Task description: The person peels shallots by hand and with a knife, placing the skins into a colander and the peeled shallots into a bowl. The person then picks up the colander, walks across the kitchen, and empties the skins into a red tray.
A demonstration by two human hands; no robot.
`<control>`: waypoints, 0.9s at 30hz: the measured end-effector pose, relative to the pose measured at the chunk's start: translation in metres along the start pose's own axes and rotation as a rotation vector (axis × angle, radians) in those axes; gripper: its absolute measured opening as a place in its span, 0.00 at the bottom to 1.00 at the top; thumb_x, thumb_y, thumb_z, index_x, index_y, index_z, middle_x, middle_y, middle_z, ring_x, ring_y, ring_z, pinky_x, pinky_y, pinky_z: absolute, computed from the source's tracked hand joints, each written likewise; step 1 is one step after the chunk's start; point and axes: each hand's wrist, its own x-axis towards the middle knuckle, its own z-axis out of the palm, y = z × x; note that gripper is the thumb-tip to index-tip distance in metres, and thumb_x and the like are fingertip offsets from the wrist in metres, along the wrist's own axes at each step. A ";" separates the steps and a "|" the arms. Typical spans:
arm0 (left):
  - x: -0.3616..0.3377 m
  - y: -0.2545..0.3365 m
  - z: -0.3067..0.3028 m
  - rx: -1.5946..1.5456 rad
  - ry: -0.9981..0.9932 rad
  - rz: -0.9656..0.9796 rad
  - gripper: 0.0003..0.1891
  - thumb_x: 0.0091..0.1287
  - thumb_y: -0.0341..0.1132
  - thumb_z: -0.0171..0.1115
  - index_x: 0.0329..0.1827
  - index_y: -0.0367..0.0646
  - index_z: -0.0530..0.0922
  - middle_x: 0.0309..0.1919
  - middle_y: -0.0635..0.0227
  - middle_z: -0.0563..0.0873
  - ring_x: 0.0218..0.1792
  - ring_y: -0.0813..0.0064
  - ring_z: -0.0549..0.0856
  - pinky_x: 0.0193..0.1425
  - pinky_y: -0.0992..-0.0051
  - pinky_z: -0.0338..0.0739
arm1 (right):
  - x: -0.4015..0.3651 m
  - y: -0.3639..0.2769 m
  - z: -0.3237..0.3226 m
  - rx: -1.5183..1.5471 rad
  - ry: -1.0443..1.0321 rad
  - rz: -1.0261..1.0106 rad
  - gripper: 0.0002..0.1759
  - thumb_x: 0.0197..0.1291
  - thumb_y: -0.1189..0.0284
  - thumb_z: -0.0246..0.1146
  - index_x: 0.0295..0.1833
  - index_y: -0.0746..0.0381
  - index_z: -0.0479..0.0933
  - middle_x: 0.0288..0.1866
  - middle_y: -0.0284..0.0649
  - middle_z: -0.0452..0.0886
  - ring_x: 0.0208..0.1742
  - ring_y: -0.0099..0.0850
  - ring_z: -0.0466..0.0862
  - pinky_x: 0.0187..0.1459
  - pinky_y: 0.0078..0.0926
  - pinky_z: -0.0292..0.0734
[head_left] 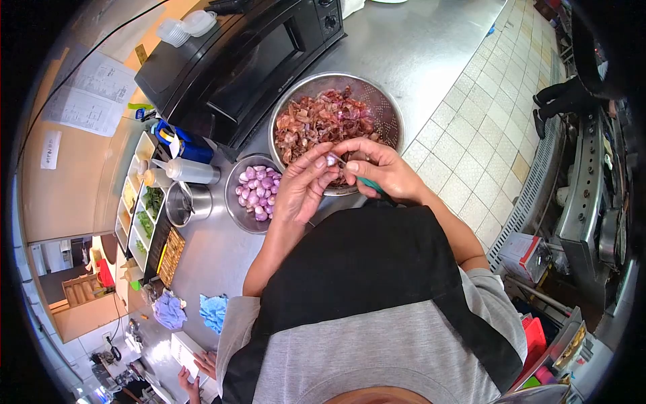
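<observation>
My left hand (306,182) pinches a small purple shallot (331,160) between its fingertips. Close against it, my right hand (385,172) has its fingers wrapped round a green-handled knife (369,183), whose tip meets the shallot. Both hands are over the near edge of a large perforated metal colander (391,124), which holds a heap of brown-red shallot skins (326,118). To the left of the colander, a smaller metal bowl (235,209) contains several peeled purple shallots (258,190).
A black oven (252,60) stands behind the bowls. At left are a squeeze bottle (194,171), a metal pot (190,204), herb trays (145,222) and cloths (214,311). A co-worker's hands (198,367) show at lower left; another person's legs (562,101) at upper right.
</observation>
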 end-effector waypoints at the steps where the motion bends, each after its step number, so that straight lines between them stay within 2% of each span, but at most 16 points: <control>1: 0.000 0.000 0.001 0.040 -0.017 0.026 0.16 0.65 0.23 0.56 0.56 0.32 0.73 0.45 0.56 0.82 0.44 0.70 0.84 0.49 0.76 0.83 | 0.000 -0.001 -0.001 0.055 0.006 0.018 0.16 0.66 0.70 0.56 0.59 0.59 0.69 0.30 0.34 0.74 0.20 0.19 0.68 0.20 0.15 0.62; 4: -0.001 0.000 0.005 0.020 -0.021 0.059 0.15 0.66 0.23 0.56 0.55 0.33 0.74 0.45 0.56 0.83 0.44 0.70 0.85 0.49 0.76 0.83 | 0.004 0.003 -0.009 0.156 0.151 0.002 0.16 0.66 0.70 0.56 0.58 0.59 0.69 0.30 0.33 0.74 0.21 0.19 0.69 0.21 0.15 0.63; 6: -0.002 0.001 0.006 0.030 0.023 0.061 0.15 0.65 0.23 0.56 0.55 0.33 0.74 0.45 0.56 0.83 0.43 0.70 0.85 0.48 0.76 0.83 | 0.006 0.008 -0.015 0.139 0.171 -0.002 0.18 0.66 0.70 0.56 0.61 0.59 0.68 0.30 0.33 0.74 0.21 0.18 0.68 0.21 0.15 0.63; 10: -0.002 0.003 0.007 0.030 0.101 0.075 0.13 0.65 0.23 0.56 0.53 0.34 0.75 0.43 0.58 0.83 0.43 0.70 0.85 0.48 0.76 0.83 | -0.003 0.002 -0.001 -0.112 0.171 0.008 0.24 0.67 0.72 0.54 0.68 0.60 0.64 0.30 0.32 0.74 0.21 0.15 0.66 0.21 0.13 0.62; 12: -0.002 0.001 0.006 0.025 0.092 0.087 0.13 0.65 0.23 0.56 0.52 0.34 0.75 0.42 0.59 0.83 0.43 0.71 0.85 0.48 0.76 0.84 | -0.005 0.006 0.003 -0.273 0.103 -0.029 0.22 0.66 0.73 0.56 0.66 0.58 0.68 0.33 0.32 0.77 0.25 0.17 0.72 0.27 0.15 0.70; 13: -0.002 0.000 0.005 0.019 0.084 0.098 0.12 0.65 0.23 0.56 0.51 0.34 0.75 0.42 0.59 0.83 0.43 0.71 0.85 0.48 0.76 0.84 | -0.006 0.001 0.009 -0.331 0.120 -0.049 0.22 0.64 0.76 0.57 0.64 0.60 0.70 0.38 0.35 0.81 0.32 0.20 0.78 0.36 0.20 0.75; 14: -0.001 -0.001 0.004 0.019 0.083 0.097 0.12 0.65 0.23 0.56 0.51 0.34 0.75 0.42 0.59 0.83 0.43 0.71 0.85 0.48 0.76 0.84 | -0.005 0.000 0.012 -0.331 0.121 -0.049 0.22 0.64 0.76 0.57 0.64 0.60 0.70 0.38 0.35 0.81 0.32 0.20 0.78 0.36 0.20 0.75; 16: -0.001 -0.002 0.003 0.003 0.079 0.121 0.11 0.65 0.23 0.56 0.51 0.34 0.75 0.42 0.60 0.83 0.42 0.71 0.85 0.48 0.76 0.84 | -0.004 0.000 0.015 -0.494 0.119 -0.196 0.23 0.62 0.77 0.57 0.64 0.59 0.69 0.41 0.40 0.83 0.39 0.27 0.82 0.42 0.25 0.76; 17: -0.001 -0.003 0.004 0.003 0.080 0.122 0.11 0.65 0.23 0.56 0.51 0.34 0.75 0.42 0.60 0.83 0.42 0.71 0.85 0.48 0.76 0.84 | -0.003 0.004 0.014 -0.494 0.118 -0.195 0.23 0.62 0.77 0.57 0.64 0.59 0.69 0.41 0.40 0.83 0.39 0.27 0.82 0.42 0.25 0.76; 19: -0.001 -0.003 0.005 -0.006 0.088 0.130 0.12 0.65 0.23 0.56 0.52 0.35 0.74 0.41 0.60 0.83 0.41 0.72 0.85 0.48 0.76 0.84 | 0.002 0.016 0.011 -0.566 0.142 -0.392 0.24 0.61 0.77 0.58 0.64 0.60 0.69 0.41 0.44 0.83 0.39 0.32 0.83 0.43 0.29 0.76; 20: -0.001 -0.004 0.004 -0.007 0.088 0.131 0.12 0.65 0.23 0.56 0.52 0.35 0.74 0.41 0.60 0.83 0.41 0.72 0.85 0.48 0.76 0.84 | 0.002 0.017 0.009 -0.566 0.141 -0.391 0.24 0.61 0.77 0.58 0.64 0.60 0.69 0.41 0.44 0.83 0.39 0.32 0.83 0.43 0.29 0.76; 22: -0.001 -0.004 0.000 -0.015 0.119 0.109 0.12 0.65 0.22 0.56 0.52 0.35 0.74 0.41 0.61 0.83 0.41 0.71 0.85 0.49 0.75 0.83 | 0.002 0.018 0.007 -0.837 0.160 -0.453 0.23 0.60 0.77 0.59 0.63 0.61 0.70 0.37 0.44 0.82 0.37 0.34 0.82 0.42 0.29 0.76; 23: -0.001 -0.005 -0.002 -0.016 0.119 0.109 0.12 0.65 0.22 0.56 0.52 0.35 0.74 0.41 0.61 0.83 0.41 0.71 0.85 0.49 0.75 0.83 | 0.003 0.018 0.007 -0.837 0.159 -0.453 0.23 0.60 0.77 0.59 0.63 0.61 0.70 0.37 0.44 0.82 0.37 0.34 0.82 0.42 0.29 0.76; 25: -0.003 -0.006 -0.003 -0.017 0.101 0.111 0.13 0.65 0.22 0.56 0.52 0.35 0.74 0.42 0.61 0.82 0.42 0.70 0.85 0.49 0.75 0.83 | 0.004 0.019 0.006 -0.735 0.153 -0.533 0.22 0.63 0.76 0.58 0.63 0.60 0.71 0.31 0.40 0.79 0.30 0.28 0.79 0.33 0.25 0.74; 26: -0.003 -0.005 -0.002 -0.018 0.102 0.111 0.13 0.65 0.22 0.56 0.52 0.35 0.74 0.42 0.61 0.82 0.42 0.70 0.85 0.49 0.75 0.83 | 0.003 0.017 0.005 -0.735 0.152 -0.532 0.22 0.63 0.76 0.58 0.63 0.60 0.71 0.31 0.40 0.79 0.30 0.28 0.79 0.33 0.25 0.74; 27: -0.003 -0.004 0.001 0.004 0.077 0.127 0.14 0.65 0.22 0.56 0.53 0.35 0.74 0.44 0.60 0.82 0.44 0.70 0.84 0.51 0.74 0.82 | 0.001 0.014 0.003 -0.376 0.138 -0.255 0.21 0.64 0.75 0.56 0.63 0.59 0.71 0.30 0.37 0.77 0.27 0.24 0.75 0.29 0.22 0.71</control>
